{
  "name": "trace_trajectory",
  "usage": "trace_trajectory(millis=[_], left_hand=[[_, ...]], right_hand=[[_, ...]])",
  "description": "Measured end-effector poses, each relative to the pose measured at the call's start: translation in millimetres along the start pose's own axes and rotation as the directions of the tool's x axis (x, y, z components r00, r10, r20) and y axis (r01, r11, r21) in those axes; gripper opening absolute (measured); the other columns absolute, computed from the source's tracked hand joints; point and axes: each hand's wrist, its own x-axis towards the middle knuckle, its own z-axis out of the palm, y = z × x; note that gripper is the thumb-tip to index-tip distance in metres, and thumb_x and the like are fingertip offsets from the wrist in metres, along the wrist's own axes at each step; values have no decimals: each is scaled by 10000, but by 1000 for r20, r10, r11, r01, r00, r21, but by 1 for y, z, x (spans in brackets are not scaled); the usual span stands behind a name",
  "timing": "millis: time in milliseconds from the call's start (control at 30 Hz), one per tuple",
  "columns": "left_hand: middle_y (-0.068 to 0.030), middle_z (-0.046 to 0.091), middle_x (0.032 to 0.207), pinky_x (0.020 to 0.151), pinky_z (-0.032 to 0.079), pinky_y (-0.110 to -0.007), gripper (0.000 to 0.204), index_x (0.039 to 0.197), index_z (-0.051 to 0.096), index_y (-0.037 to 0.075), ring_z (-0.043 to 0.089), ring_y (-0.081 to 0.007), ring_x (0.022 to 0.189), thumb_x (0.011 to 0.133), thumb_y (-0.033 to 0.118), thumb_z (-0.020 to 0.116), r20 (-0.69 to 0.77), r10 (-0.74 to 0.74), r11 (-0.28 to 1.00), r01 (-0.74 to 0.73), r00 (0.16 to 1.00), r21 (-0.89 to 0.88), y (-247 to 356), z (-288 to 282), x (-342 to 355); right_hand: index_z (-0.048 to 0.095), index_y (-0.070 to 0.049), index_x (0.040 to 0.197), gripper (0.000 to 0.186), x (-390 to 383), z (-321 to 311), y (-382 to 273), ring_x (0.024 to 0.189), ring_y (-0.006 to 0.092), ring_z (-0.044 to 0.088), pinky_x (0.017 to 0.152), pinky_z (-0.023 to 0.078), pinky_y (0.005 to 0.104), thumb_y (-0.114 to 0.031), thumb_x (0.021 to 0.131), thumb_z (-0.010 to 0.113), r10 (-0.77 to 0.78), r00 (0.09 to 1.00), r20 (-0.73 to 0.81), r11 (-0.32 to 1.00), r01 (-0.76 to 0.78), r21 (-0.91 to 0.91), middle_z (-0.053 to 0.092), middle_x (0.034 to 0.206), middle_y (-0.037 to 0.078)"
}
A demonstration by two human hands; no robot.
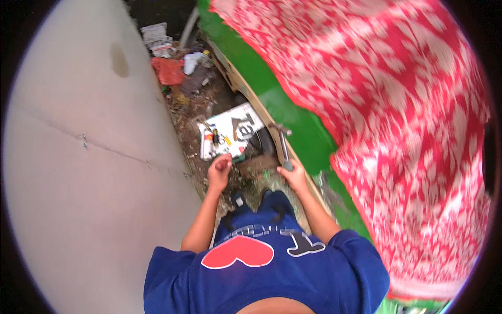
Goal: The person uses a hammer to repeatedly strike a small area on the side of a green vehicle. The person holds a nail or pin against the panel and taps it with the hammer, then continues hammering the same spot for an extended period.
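left grip (pixel 218 171) and right grip (pixel 295 176) curled

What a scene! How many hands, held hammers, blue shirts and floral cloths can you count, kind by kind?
Hands: 2 (left hand, right hand)
Held hammers: 1 (hammer, in the right hand)
Blue shirts: 1 (shirt)
Floral cloths: 1 (red-and-pale cloth)
Total: 5

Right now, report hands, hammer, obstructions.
Right hand gripping hammer, head end away from body. Left hand partly curled, contents unclear. White board bearing small items lies ahead.

Brown piece (pixel 221 165) unclear, cloth (pixel 392 104) cut off
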Motion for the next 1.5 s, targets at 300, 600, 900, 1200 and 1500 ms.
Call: trace_trajectory(millis=[300, 600, 900, 1200, 1500], left_hand=[[-98, 673, 1144, 971, 453, -299, 113, 954, 639, 19, 609, -178, 1087, 868, -53, 653, 265, 88, 995, -97, 960, 21, 54, 66, -61], [-112, 668, 1161, 987, 443, -314, 104, 958, 620, 13, 608, -196, 1102, 881, -57, 626, 449, 53, 999, -45, 892, -28, 51, 154, -181], [-109, 647, 1205, 975, 460, -301, 138, 961, 605, 0, 595, -174, 1129, 870, -104, 614, 582, 102, 995, -96, 807, -41, 55, 215, -248], [-86, 724, 1093, 890, 513, -298, 138, 979, 663, 32, 683, -184, 1013, 851, -17, 675, 859, 57, 978, -199, 509, 54, 66, 290, -282], [-74, 734, 1046, 846, 532, -296, 168, 1005, 688, 43, 700, -181, 951, 841, 13, 709, 986, 139, 969, -217, 92, -116, 57, 363, -335]], right_hand=[[671, -18, 1053, 331, -133, -104, 52, 610, 111, 556, 580, 470, 302, -162, 758, 713, -109, 973, -204, 984, 76, -162, 634, 739, 47], [666, -8, 1027, 322, -286, -169, 105, 684, 224, 633, 669, 504, 346, -173, 753, 703, -93, 940, -328, 972, 14, -236, 653, 765, 138], [675, -15, 927, 207, -406, -229, 165, 596, 81, 501, 559, 423, 274, -144, 767, 697, 101, 874, -476, 994, -108, 12, 561, 655, 3], [651, -20, 887, 182, -462, -219, 181, 591, 114, 488, 551, 410, 301, -152, 767, 689, 203, 677, -707, 979, -153, 135, 561, 656, 35], [661, -21, 850, 153, -535, -183, 179, 592, 89, 511, 547, 412, 285, -153, 777, 682, 392, 352, -850, 916, -232, 327, 572, 639, 19]])
